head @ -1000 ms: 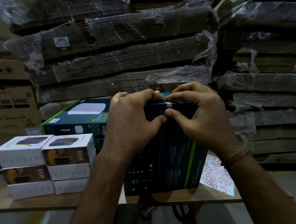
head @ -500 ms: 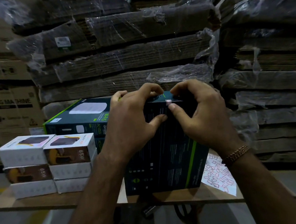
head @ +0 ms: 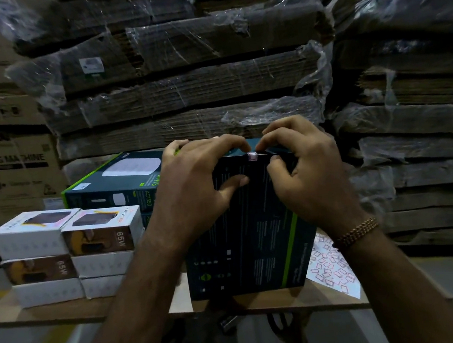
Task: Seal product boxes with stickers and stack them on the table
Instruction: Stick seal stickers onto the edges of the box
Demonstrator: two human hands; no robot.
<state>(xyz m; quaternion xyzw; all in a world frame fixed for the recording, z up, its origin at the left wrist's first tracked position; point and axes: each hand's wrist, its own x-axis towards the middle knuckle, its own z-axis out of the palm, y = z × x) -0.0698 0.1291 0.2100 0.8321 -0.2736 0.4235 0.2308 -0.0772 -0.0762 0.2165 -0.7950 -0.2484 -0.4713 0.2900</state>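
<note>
A dark teal product box (head: 252, 241) with a green stripe stands upright on the wooden table (head: 53, 312). My left hand (head: 201, 185) grips its top edge, fingers over the top and thumb on the near face. My right hand (head: 304, 174) grips the same edge on the right. A small pale sticker (head: 252, 156) sits folded over the top edge between my fingertips. Behind it lie stacked teal boxes (head: 115, 188). A white sticker sheet (head: 333, 269) lies on the table at the right.
Small white 65W boxes (head: 69, 255) are stacked in two columns on the table's left. Shrink-wrapped bundles of flat cardboard (head: 183, 92) rise behind the table and at the right. Brown cartons (head: 4, 166) stand at the far left. The table's near edge is close to me.
My fingertips have drawn closer on either side of the sticker on the top edge. The right thumb has moved off the sticker to the right. The box stays in place.
</note>
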